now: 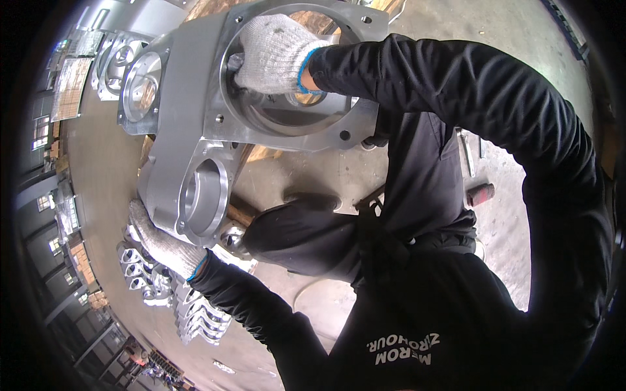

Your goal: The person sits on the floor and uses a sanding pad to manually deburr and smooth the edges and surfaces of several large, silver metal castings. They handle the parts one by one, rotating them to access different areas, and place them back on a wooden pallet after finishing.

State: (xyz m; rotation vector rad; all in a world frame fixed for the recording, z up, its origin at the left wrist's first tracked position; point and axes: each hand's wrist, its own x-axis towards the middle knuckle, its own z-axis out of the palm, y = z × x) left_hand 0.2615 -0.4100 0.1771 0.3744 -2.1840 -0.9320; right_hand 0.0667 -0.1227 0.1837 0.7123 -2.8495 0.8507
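A large grey metal casting (189, 72) with machined round openings fills the upper left of the head view. In a white knit glove with a blue cuff, my right hand (270, 55) reaches into its biggest bore. The fingers are curled closed near the bore's left wall; a small grey patch shows at them, too unclear to name. My left hand (166, 247), gloved alike, lies with outstretched fingers against the outer side of the casting's lower end, beside a smaller round opening (203, 199). The left thumb is not clearly visible.
Under the casting there is wooden timber (264, 153). Several smaller metal castings (199, 316) lie in rows at lower left, and another large casting (117, 65) stands farther left. A dark red cylindrical object (480, 194) and a metal tool (467, 153) rest on the floor at right.
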